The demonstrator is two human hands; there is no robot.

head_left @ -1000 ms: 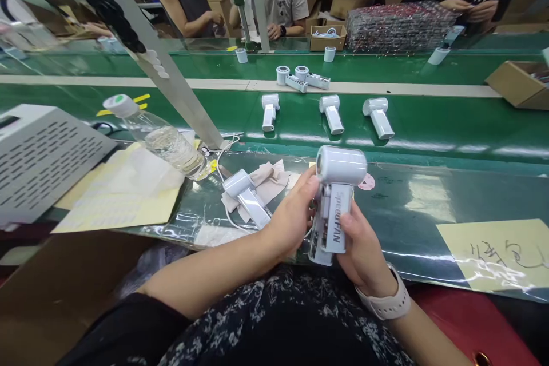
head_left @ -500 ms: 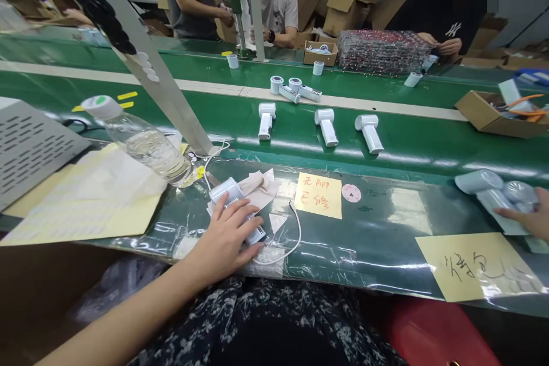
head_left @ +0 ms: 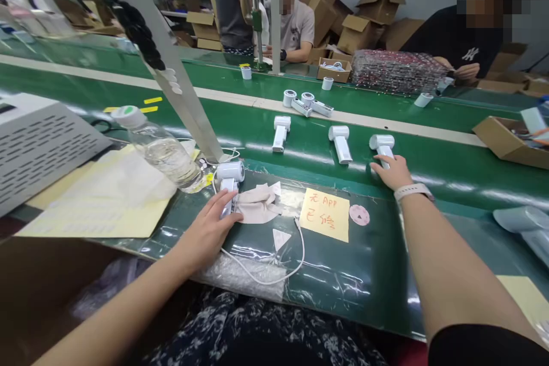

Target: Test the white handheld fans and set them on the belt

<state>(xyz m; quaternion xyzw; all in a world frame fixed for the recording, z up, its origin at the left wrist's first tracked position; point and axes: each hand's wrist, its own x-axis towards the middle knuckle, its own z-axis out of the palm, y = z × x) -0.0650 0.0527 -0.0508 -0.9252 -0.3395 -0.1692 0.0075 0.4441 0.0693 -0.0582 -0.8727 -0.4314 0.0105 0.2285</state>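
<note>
A white handheld fan, shaped like a small hair dryer, lies on the bench's near ledge. My left hand closes around its handle. On the green belt, my right hand reaches out and grips the handle of another white handheld fan; the fingertips partly cover that handle. To its left lie two more such fans, one in the middle and one further left. Beside my left hand are a pale cloth and a white cable.
A water bottle leans near a slanted post at the left, beside a grey vented box. A yellow note lies on the ledge. Wrapped fans rest at the right. Across the belt, people work near cartons.
My right hand has left the wrapped fans at the right and moved onto the belt's rightmost fan. The fan under my left hand has turned and shifted, its head now pointing away from me.
</note>
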